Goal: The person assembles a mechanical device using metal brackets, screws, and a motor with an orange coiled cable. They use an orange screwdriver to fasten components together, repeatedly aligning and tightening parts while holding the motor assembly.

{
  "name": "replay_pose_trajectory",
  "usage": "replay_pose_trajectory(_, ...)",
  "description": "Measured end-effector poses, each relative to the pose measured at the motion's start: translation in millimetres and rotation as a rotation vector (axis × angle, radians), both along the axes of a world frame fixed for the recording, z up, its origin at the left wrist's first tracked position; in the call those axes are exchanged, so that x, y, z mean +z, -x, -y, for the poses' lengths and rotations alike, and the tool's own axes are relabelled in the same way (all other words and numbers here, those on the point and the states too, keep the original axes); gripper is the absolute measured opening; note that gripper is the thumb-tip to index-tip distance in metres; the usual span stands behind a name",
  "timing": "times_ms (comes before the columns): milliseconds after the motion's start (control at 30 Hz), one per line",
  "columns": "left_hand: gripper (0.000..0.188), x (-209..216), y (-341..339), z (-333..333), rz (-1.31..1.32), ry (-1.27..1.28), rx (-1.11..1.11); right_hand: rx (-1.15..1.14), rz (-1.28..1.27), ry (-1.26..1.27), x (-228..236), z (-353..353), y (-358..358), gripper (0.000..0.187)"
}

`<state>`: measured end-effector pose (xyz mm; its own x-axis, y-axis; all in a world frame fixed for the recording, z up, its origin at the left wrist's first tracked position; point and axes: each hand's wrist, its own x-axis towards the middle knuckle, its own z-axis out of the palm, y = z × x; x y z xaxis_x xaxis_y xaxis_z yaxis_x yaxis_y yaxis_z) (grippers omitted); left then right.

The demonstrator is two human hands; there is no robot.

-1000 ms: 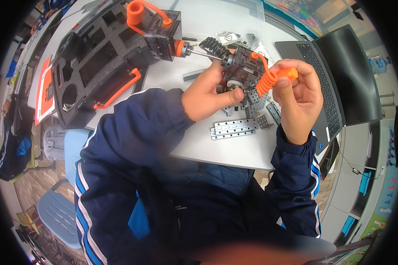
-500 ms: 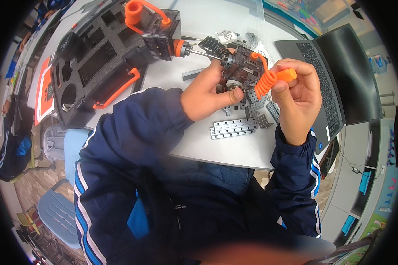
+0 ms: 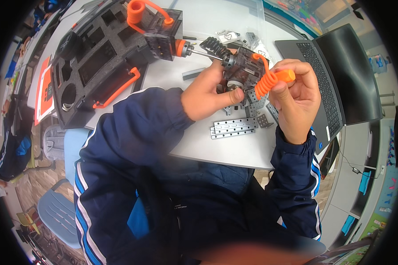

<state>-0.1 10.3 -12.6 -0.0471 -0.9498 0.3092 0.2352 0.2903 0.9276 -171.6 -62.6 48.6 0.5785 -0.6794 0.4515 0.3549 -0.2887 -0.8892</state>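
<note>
An open laptop [image 3: 340, 75] stands at the table's right edge, its screen [image 3: 351, 73] dark. A black foam-lined kit case [image 3: 93, 62] lies open at the left. Beside it, at the far left, rests an orange-and-white printed sheet [image 3: 43, 90].

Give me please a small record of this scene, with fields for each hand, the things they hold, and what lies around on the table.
left hand: left hand grips the dark motor block from the side, thumb on its lower face
right hand: right hand pinches the orange coiled cable that leads to the block
below the hands: perforated metal strips on the white table
far left: black foam tray with cut-out slots
behind the block: second dark module with an orange coil
right: open laptop
</note>
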Motion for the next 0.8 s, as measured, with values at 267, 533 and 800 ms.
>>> replay_pose_trajectory(267, 0.071, -1.0, -1.8, 0.6, 0.025, -0.004, -0.008, -0.089, -0.075, 0.124, 0.4, 2.0, -1.6, 0.022)
replay_pose_trajectory(533, 0.067, -0.2, -0.8, -0.7, 0.044, -0.010, 0.019, 0.019, -0.004, -0.004, 0.5, 4.2, 1.5, 0.029)
replay_pose_trajectory(800, 0.065, -0.4, -1.2, -1.4, 0.049, 0.012, 0.035, -0.100, -0.030, 0.032, -2.4, 3.5, -4.0, 0.035)
